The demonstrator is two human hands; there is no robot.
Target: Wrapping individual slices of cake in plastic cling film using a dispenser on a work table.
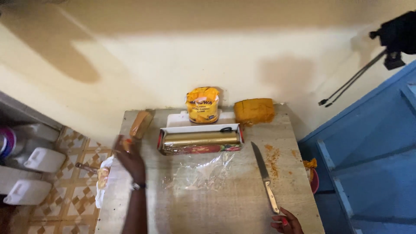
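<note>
My left hand (129, 159) reaches forward over the table's (208, 208) left edge, blurred, so I cannot tell whether its grip is open or closed. Right of it lies a clear plastic sheet (201, 173), below an open box holding a gold roll (200, 139). My right hand (286, 223) rests, fingers curled, empty, just beside the knife (265, 175) handle.

matt wooden table (208, 208); clear glossy plastic film (201, 173); shiny metal knife blade (260, 161)
</note>
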